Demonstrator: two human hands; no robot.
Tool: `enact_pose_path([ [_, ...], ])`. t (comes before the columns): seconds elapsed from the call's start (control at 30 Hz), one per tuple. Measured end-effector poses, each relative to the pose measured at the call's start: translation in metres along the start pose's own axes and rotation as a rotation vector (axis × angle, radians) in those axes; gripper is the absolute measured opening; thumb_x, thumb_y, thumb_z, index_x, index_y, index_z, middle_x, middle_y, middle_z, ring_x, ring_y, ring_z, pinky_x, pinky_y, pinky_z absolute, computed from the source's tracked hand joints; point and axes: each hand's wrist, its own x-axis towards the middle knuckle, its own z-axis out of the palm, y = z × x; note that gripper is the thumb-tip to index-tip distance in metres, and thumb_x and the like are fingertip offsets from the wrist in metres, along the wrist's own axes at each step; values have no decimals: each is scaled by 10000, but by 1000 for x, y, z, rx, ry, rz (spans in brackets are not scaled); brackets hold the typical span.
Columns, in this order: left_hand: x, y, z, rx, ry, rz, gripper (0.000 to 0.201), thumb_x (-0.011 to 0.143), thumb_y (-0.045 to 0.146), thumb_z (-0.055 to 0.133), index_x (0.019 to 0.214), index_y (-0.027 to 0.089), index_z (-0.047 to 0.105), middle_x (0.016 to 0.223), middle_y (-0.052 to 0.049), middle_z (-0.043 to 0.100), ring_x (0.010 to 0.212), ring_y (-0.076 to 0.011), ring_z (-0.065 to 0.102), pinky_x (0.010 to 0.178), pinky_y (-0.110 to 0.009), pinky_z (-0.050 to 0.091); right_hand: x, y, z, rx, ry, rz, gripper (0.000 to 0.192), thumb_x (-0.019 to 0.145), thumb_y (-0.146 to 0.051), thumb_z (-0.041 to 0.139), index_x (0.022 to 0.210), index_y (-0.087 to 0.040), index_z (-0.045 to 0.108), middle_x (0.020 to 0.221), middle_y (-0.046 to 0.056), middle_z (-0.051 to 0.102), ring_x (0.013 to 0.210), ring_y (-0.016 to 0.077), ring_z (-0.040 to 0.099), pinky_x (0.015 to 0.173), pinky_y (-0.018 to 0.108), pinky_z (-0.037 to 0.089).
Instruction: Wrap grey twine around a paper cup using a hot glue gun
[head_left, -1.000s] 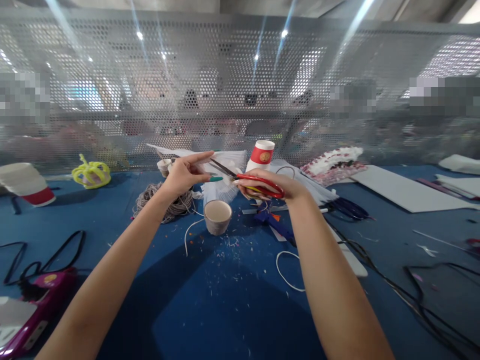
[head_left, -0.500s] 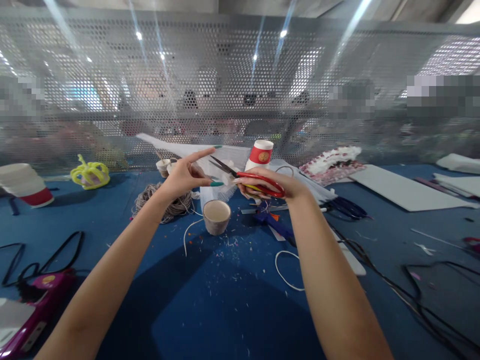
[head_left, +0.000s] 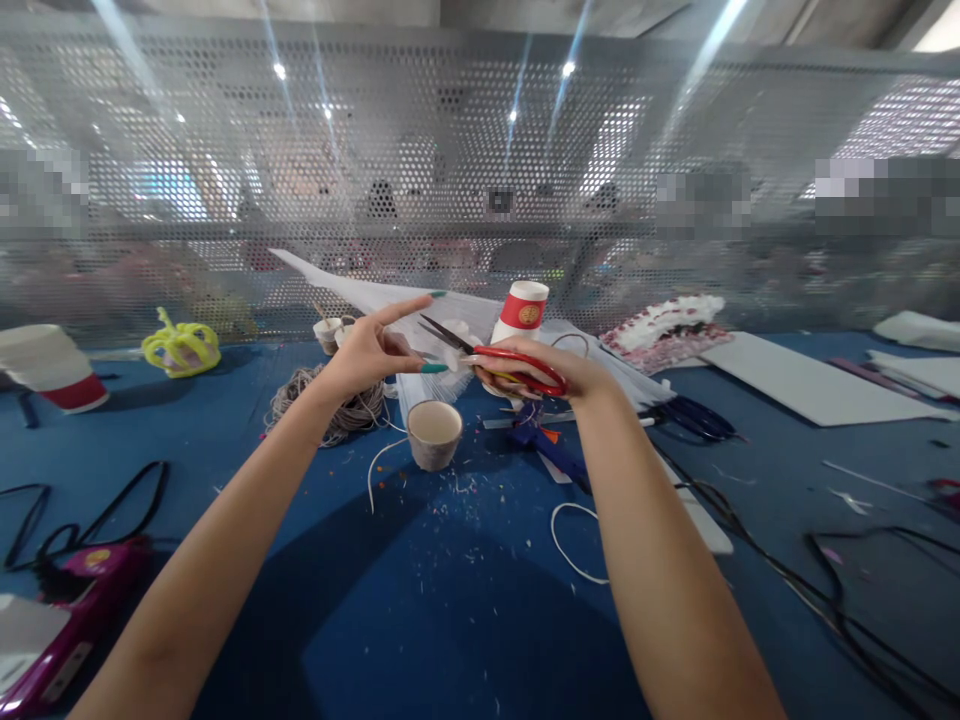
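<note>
Where blades meet, white piece (head_left: 452, 358) blurred, left hand (head_left: 365, 352) grip pinching it, right hand (head_left: 541, 368) clasping red scissors (head_left: 501, 358).

Blue table (head_left: 465, 620) with cup (head_left: 434, 434), twine coil (head_left: 330, 405), cords (head_left: 862, 600).

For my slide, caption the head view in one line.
Right hand works red-handled scissors on white material pinched by the left hand, above a paper cup on the blue table.

Cup (head_left: 434, 432) on tabletop (head_left: 465, 620), mid. Twine coil (head_left: 330, 405) left of cup, crown-shaped thing (head_left: 182, 347) farther left. Glue gun (head_left: 544, 440) right of cup, cord loop (head_left: 574, 545) right & nearer. Upside-down cup (head_left: 523, 310) behind cup, w/ mesh screen (head_left: 480, 180) beyond.
</note>
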Motion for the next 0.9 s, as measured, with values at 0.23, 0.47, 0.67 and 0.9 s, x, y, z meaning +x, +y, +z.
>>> enact_pose_path([
  [0.23,-1,2,-1,-18,-30,-57,860,608,169,845,1415,185,546,605,8,695,536,-136,637,530,-252,535,1,0,1,69,29,-9,398,850,-508,653,654,-185,527,515,-43,470,421,57,361,374,187,271],
  [0.47,0,0,-2,-19,-22,-26,840,606,185,852,1396,204,568,754,-39,748,588,-152,667,527,-261,545,4,8,-3,87,12,-1,380,839,-493,687,671,-180,554,555,-13,546,421,57,414,354,193,308],
  [0.67,-1,4,-3,-10,-37,-22,849,608,196,848,1404,164,556,764,-57,752,618,-159,683,546,-253,556,5,11,-4,63,-11,-33,419,831,-528,682,662,-169,548,529,-39,506,396,41,385,334,178,306],
  [0.9,-2,7,-1,-33,-115,-61,864,617,153,810,1431,158,522,583,15,678,634,-178,706,600,-256,572,0,-1,3,-20,7,-20,426,895,-522,605,641,-189,526,554,-4,517,431,73,394,366,235,295],
])
